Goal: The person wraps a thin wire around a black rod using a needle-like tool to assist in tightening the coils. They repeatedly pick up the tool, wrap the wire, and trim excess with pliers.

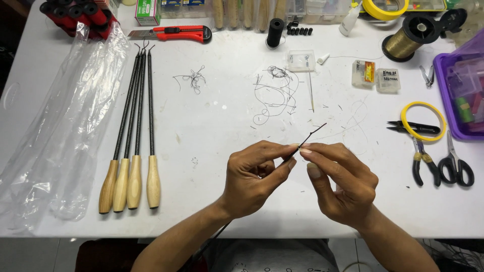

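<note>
Over the front middle of the white table [212, 126], my left hand [254, 179] pinches a thin black rod [313, 134]. The rod runs down past my left wrist toward my lap and its tip points up to the right. My right hand [340, 184] meets the left at the rod, its thumb and forefinger closed on it just below the tip. Both hands hover above the table surface.
Several black rods with wooden handles [132, 151] lie at left beside a clear plastic bag [60, 121]. Loose black thread [275, 93] lies in the middle. At right are pliers [419, 163], scissors [456, 166], black snips [413, 127], a yellow ring [423, 107], a purple box [461, 85]. A gold thread spool [406, 43] and a red utility knife [176, 34] sit at the back.
</note>
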